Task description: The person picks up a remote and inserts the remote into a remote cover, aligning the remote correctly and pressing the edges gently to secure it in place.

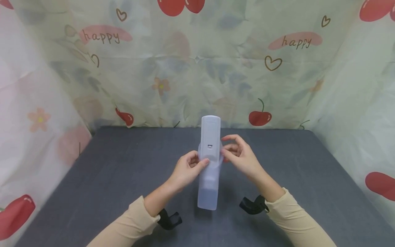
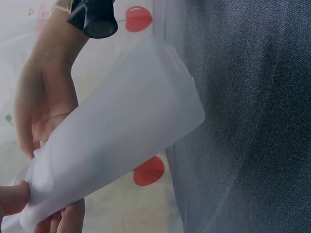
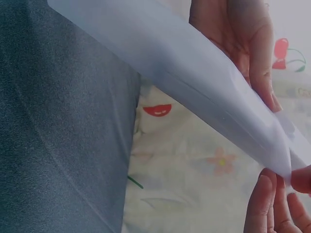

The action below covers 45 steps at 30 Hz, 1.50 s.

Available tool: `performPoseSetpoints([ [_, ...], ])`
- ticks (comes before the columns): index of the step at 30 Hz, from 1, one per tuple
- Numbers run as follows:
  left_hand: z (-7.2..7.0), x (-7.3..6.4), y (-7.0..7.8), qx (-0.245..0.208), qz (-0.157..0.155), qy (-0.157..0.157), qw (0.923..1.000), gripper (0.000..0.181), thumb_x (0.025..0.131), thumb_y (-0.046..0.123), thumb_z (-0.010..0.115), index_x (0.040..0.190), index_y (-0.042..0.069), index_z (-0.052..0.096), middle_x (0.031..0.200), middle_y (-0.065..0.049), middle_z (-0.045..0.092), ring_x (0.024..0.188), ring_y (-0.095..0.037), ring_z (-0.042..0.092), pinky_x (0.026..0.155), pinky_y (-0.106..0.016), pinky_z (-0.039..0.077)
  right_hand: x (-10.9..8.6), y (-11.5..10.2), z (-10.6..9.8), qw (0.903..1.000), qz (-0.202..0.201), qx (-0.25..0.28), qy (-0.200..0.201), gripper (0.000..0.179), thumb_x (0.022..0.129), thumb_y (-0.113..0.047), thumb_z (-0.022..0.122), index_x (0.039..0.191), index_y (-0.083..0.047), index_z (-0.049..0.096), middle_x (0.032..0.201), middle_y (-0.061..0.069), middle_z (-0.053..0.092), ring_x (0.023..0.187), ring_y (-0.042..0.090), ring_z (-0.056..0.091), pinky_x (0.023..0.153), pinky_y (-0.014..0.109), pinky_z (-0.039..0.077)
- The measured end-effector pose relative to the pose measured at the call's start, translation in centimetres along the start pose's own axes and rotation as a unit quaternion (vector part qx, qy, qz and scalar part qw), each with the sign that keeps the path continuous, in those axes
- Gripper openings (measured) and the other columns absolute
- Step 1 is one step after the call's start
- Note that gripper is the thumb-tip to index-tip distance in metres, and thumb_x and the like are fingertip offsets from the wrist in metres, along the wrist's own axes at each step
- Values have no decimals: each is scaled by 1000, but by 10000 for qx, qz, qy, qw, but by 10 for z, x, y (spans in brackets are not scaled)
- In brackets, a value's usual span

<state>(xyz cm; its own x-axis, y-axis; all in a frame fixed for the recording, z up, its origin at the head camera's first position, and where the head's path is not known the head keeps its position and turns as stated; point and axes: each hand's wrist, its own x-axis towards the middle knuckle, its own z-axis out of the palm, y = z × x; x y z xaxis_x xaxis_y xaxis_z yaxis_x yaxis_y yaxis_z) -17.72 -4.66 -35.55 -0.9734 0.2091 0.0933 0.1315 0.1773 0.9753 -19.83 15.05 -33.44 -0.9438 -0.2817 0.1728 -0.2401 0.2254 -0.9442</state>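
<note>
A long white plastic device [image 1: 211,132] with a small square recess on its face stands upright, its lower half inside a translucent plastic sleeve [image 1: 208,197]. My left hand [image 1: 186,169] grips the sleeve near its mouth, thumb in front and fingers behind. On the other side, my right hand [image 1: 242,156] pinches the sleeve's edge between thumb and fingers. The right wrist view shows the right fingertips [image 3: 265,182] at the sleeve's rim, with the left hand [image 3: 245,43] across from them. The sleeve's bottom end hangs low over the dark tabletop in the head view.
A dark grey table [image 1: 139,151] lies beneath the hands. Pale curtains [image 1: 197,85] printed with cherries, flowers and hearts surround it at the back and sides. A black wrist mount [image 1: 169,219] sits below the left sleeve cuff, another black mount [image 1: 253,206] by the right.
</note>
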Motion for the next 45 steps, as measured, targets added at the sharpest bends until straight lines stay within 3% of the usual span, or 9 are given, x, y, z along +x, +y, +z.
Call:
performPoseSetpoints([
  [6,-2,1,-1,-123,69,238,9996,20,90,14,61,102,-2,59,95,-19,67,78,-14,63,66,-23,47,-7,3,-1,9986,395,-239,-241,35,91,-18,60,118,3,52,103,22,65,81,13,67,77,32,56],
  [11,-3,1,1,-231,117,373,9990,21,90,14,61,105,-1,59,97,-19,67,81,-18,66,67,-26,49,-13,4,4,9974,300,-498,-419,29,89,-16,63,108,6,60,99,24,66,76,9,65,74,30,56],
  [19,-6,1,2,-239,115,-143,9995,31,93,14,57,121,-1,53,111,-22,64,89,-20,66,72,-28,53,-15,2,13,9962,-358,-781,114,12,87,-7,63,92,4,62,81,17,65,67,8,61,65,22,53],
  [27,-7,2,5,-5,210,-623,9978,37,95,15,54,127,-2,48,116,-24,61,94,-25,66,74,-31,55,-17,3,18,9930,-552,-643,828,5,85,0,62,86,4,63,76,17,62,61,4,58,60,21,52],
  [35,-6,1,7,110,323,-793,9963,37,94,15,55,125,-4,48,115,-25,62,92,-25,67,72,-31,56,-16,-1,23,9867,-667,-636,1339,5,85,1,62,84,5,64,74,17,61,59,4,56,59,19,51],
  [45,-6,-3,10,120,377,-949,9947,40,94,14,55,131,0,46,118,-23,61,95,-28,67,74,-34,56,-14,-6,25,9831,-713,-501,1613,5,85,3,60,82,6,63,70,15,60,57,4,55,59,19,51],
])
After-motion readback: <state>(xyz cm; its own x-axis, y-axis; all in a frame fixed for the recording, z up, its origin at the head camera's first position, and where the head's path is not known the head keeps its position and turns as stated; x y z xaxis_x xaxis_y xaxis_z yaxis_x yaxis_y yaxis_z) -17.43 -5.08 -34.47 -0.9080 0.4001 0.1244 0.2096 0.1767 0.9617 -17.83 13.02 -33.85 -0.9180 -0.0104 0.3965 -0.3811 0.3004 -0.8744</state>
